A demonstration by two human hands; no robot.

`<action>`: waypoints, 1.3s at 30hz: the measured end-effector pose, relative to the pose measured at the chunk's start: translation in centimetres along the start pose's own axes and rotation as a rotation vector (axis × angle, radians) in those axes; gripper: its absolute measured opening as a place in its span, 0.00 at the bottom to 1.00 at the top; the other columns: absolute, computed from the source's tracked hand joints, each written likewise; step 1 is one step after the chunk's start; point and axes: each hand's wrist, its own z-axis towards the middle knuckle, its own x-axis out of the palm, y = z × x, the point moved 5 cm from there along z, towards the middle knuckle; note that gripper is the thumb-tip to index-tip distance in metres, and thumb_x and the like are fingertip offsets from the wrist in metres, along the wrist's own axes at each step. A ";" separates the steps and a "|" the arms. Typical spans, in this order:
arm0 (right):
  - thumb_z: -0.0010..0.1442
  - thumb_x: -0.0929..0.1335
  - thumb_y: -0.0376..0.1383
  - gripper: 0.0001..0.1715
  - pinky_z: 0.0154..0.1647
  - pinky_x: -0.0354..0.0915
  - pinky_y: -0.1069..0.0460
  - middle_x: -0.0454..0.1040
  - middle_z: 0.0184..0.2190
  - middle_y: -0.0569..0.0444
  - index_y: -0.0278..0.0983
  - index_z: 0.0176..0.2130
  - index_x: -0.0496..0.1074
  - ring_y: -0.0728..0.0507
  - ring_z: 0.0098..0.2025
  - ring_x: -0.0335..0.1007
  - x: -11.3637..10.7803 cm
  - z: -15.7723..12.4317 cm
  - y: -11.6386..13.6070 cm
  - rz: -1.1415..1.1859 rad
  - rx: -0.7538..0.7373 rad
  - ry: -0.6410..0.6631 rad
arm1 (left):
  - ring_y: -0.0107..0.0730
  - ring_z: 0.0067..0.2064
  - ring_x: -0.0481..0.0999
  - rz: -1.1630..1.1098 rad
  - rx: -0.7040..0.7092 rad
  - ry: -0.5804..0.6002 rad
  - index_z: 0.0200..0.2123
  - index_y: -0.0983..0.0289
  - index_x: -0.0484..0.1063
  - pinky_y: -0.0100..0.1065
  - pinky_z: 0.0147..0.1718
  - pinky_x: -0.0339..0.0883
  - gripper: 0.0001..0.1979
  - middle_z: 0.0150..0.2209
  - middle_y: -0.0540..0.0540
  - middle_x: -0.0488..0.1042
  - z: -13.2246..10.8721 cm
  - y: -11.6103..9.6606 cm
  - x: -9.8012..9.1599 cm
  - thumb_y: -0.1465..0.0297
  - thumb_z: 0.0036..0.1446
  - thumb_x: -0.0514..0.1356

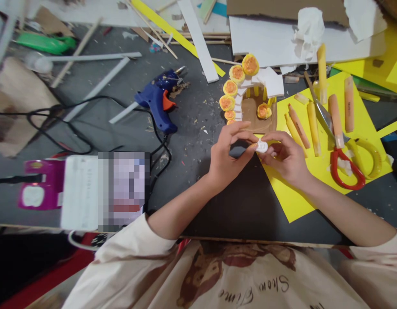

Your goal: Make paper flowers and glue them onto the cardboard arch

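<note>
Between the fingertips of both hands is a small white rolled paper piece (262,146). My left hand (232,152) pinches it from the left, and my right hand (286,156) has its fingers closed at its right side. Just beyond them stands a small handmade model (254,116) with a brown base and white steps. Along its left side runs a curved row of yellow and orange paper flowers (230,88). One more yellow-orange flower (264,111) sits on the brown base.
A blue glue gun (159,101) lies left of the model, its cord trailing leftward. On the yellow sheet (291,201) at right are red-and-yellow-handled scissors (348,174) and several orange and yellow crayon-like sticks (349,103). A purple power strip (40,184) is at the left edge.
</note>
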 end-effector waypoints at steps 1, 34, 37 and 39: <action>0.55 0.72 0.33 0.13 0.23 0.61 0.56 0.70 0.35 0.58 0.42 0.40 0.70 0.54 0.24 0.66 0.0 0.0 0.0 0.001 -0.008 0.002 | 0.23 0.36 0.80 -0.004 0.001 0.001 0.53 0.58 0.63 0.29 0.45 0.71 0.20 0.36 0.46 0.78 0.0 0.0 0.0 0.71 0.60 0.64; 0.59 0.71 0.50 0.23 0.26 0.73 0.57 0.75 0.28 0.62 0.41 0.48 0.65 0.52 0.24 0.75 0.4 0.2 0.1 0.365 0.176 0.146 | 0.31 0.44 0.78 0.053 0.121 0.111 0.47 0.59 0.75 0.33 0.45 0.71 0.12 0.42 0.53 0.79 0.5 -0.8 -0.1 0.71 0.59 0.64; 0.60 0.70 0.51 0.24 0.27 0.73 0.56 0.75 0.27 0.62 0.42 0.48 0.63 0.51 0.24 0.76 0.5 0.1 0.2 0.336 0.160 0.178 | 0.31 0.44 0.78 0.050 0.122 0.137 0.48 0.59 0.74 0.33 0.44 0.71 0.13 0.43 0.54 0.79 0.4 -0.9 0.0 0.71 0.60 0.63; 0.60 0.69 0.52 0.26 0.27 0.73 0.56 0.76 0.29 0.61 0.42 0.49 0.61 0.51 0.24 0.76 0.5 0.1 0.1 0.302 0.159 0.191 | 0.32 0.44 0.78 0.071 0.109 0.157 0.48 0.59 0.74 0.34 0.43 0.71 0.12 0.43 0.54 0.79 0.4 -0.9 0.0 0.69 0.60 0.63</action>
